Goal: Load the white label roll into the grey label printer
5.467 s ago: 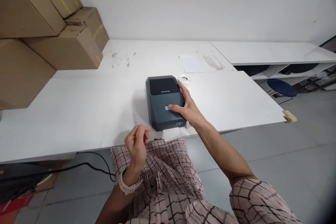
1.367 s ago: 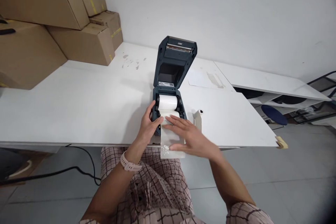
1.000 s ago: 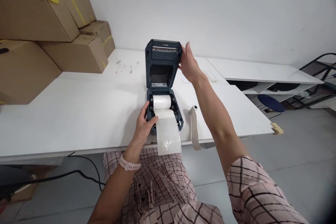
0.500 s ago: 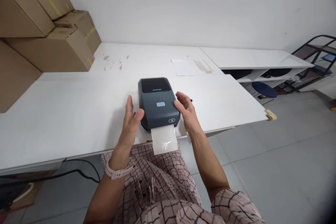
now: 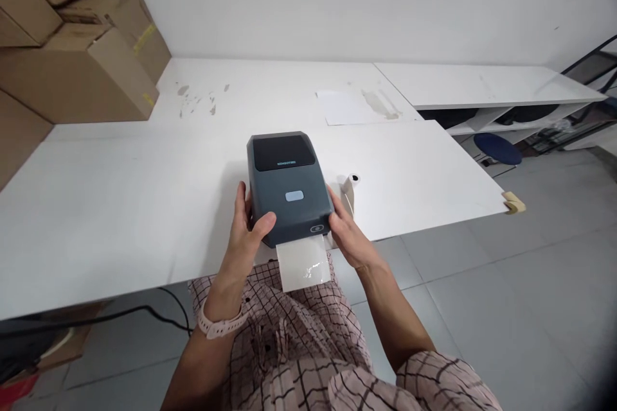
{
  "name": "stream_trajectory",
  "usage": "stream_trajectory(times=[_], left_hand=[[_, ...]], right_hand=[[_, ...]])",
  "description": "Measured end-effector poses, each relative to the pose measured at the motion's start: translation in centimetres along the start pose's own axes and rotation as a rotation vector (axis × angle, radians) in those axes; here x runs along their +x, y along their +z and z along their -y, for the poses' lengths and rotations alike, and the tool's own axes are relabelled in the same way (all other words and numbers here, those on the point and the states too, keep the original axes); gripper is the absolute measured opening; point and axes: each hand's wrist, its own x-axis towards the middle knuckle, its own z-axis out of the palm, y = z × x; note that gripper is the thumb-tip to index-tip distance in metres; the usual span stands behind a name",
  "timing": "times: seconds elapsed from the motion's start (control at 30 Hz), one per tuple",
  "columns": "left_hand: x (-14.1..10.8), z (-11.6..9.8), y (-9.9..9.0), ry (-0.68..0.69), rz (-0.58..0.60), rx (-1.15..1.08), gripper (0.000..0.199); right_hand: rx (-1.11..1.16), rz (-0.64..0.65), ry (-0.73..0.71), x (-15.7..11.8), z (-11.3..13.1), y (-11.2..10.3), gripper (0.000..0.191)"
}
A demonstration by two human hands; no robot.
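Note:
A dark grey label printer with a black top panel and a pale blue button is near the front edge of the white table. A strip of glossy white label hangs out of its front, over the edge. My left hand grips the printer's left side, its thumb on the front corner. On the opposite side, my right hand holds the printer's lower right, some fingertips hidden beside it. A small white paper roll with a loose end lies just right of the printer.
Cardboard boxes are stacked at the back left of the white table. A white sheet lies toward the back. Off to the right are a blue stool and a padded table corner. Black cables hang at the lower left.
Both hands have closed in on the printer's sides and now hold it. The printer looks slightly larger and nearer. The paper roll beside it has come into view, and the camera view has shifted.

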Motion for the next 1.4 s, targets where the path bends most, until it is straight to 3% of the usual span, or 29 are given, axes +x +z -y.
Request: stream_trajectory(times=[0.1,0.23,0.57,0.6,0.73,0.77,0.9,1.0,1.13,1.3,1.4], left_hand=[[0.0,0.6,-0.1,0.018,-0.004,0.000,0.116],[-0.1,1.4,-0.2,0.048,-0.010,0.015,0.117],[-0.3,2.0,0.0,0.147,-0.022,0.090,0.091],[-0.9,2.3,0.0,0.184,-0.075,0.122,0.085],[-5.1,4.2,0.2,0.388,-0.496,0.255,0.040],[-6.1,4.4,0.4,0.310,-0.447,0.271,0.036],[-8.1,3.7,1.5,-0.180,-0.035,0.129,0.048],[-7.8,2.5,2.3,-0.367,0.045,-0.079,0.050],[-7.6,2.7,2.3,-0.311,0.061,-0.099,0.046],[-8.0,3.7,0.6,-0.162,0.083,0.152,0.050],[-8.2,3.4,-0.8,-0.080,0.024,0.264,0.045]], right_hand=[[0.031,-0.083,0.065,0.3,0.1,-0.1,0.107],[0.075,-0.094,0.098,0.6,0.2,-0.1,0.111],[0.012,-0.128,0.007,1.1,-0.7,-0.1,0.112],[0.004,-0.125,0.005,1.2,-0.8,-0.1,0.111],[-0.023,-0.127,-0.015,1.2,-0.9,-0.3,0.105],[-0.033,-0.130,-0.021,1.2,-0.9,-0.3,0.104],[-0.044,-0.151,-0.033,1.1,-1.0,0.1,0.103],[-0.053,-0.152,-0.028,1.0,-1.0,0.3,0.106],[-0.092,-0.139,-0.006,1.0,-0.2,0.3,0.104],[-0.240,-0.149,-0.097,2.5,2.5,0.7,0.108],[-0.316,-0.083,-0.132,4.0,3.8,1.2,0.111]])
